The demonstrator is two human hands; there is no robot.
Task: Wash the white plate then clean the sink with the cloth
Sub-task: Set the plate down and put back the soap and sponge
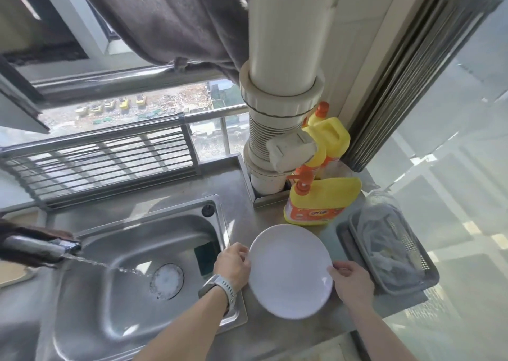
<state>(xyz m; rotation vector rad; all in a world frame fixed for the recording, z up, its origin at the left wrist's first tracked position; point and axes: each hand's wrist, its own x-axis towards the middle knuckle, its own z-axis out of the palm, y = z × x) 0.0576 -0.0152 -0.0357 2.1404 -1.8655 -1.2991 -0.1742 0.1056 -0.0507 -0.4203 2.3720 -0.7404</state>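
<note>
Far left of the frame, the faucet (41,248) is running, a thin stream of water (110,266) arcing right and down toward the drain strainer (166,281) in the steel sink (115,250). A dark green sponge (206,256) leans against the sink's right wall. Just right of it, the left hand (233,264), watch (220,288) on the wrist, curls its fingers over the left edge of the white plate (290,271). The plate sits at centre-right of the frame, over the steel table (242,195) beside the sink; whether it rests on the table or is lifted clear, I cannot tell. On the plate's right edge the right hand (351,279) pinches the rim, thumb on top. So both hands are closed on the plate, one each side. Above the plate stands a yellow detergent bottle (321,201) with an orange pump, more yellow bottles behind it by the white pipe (286,58). Far right, a grey tray (428,275) holds a crumpled cloth (384,239).
</note>
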